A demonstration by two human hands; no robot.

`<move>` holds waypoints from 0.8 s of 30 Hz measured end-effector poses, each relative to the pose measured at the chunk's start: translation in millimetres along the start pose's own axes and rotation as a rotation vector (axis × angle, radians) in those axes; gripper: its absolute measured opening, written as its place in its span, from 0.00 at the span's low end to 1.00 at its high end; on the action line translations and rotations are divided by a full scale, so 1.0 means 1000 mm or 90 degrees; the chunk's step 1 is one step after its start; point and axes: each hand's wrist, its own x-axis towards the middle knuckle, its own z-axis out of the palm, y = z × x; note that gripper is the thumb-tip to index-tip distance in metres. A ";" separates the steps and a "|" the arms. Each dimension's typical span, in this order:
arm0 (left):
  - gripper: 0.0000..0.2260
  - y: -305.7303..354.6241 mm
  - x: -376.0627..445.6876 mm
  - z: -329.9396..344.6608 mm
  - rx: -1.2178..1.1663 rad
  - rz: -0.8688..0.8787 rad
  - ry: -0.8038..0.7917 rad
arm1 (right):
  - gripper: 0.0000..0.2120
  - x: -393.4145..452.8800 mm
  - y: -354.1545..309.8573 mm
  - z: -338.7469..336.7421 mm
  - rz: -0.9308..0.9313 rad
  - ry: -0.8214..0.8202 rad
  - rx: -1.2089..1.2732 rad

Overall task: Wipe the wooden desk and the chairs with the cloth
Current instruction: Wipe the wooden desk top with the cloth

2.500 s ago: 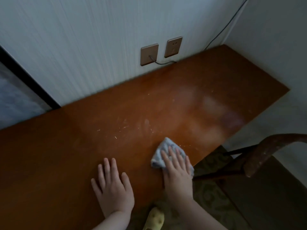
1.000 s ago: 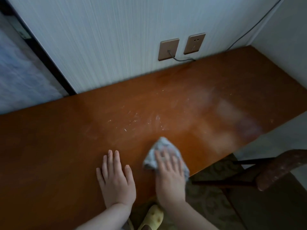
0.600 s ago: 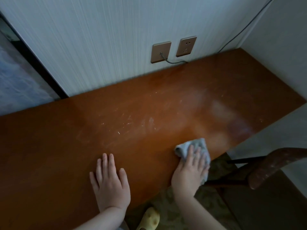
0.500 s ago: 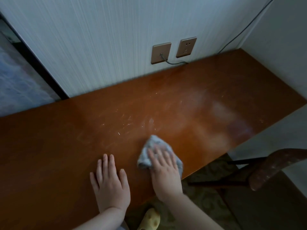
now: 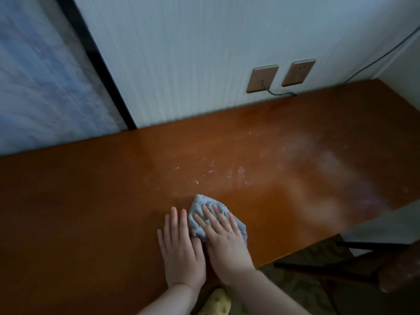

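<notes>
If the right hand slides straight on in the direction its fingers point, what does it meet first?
Likely the pale specks on the desk just beyond the cloth under the right hand; after them bare wood, then the wall.

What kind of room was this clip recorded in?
Probably a hotel room or a bedroom's desk nook, though that is a guess. A long wooden desk is built against a papered wall with two bronze wall sockets, a wooden chair stands beside it, and patterned carpet covers the floor.

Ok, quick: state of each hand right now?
Left hand: open, flat on the wooden desk.
Right hand: open, pressing the cloth.
</notes>
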 end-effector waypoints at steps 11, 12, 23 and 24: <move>0.24 -0.054 0.034 -0.030 -0.020 -0.074 0.101 | 0.33 0.024 -0.044 0.006 -0.127 -0.100 -0.023; 0.24 -0.054 0.035 -0.030 -0.009 -0.068 0.087 | 0.33 0.048 -0.041 0.000 -0.186 -0.082 -0.046; 0.26 -0.052 0.037 -0.028 0.032 -0.059 0.006 | 0.35 0.029 -0.017 -0.005 -0.331 -0.267 -0.168; 0.26 -0.052 0.036 -0.028 0.032 -0.061 0.001 | 0.34 0.044 -0.016 -0.013 -0.390 -0.266 -0.166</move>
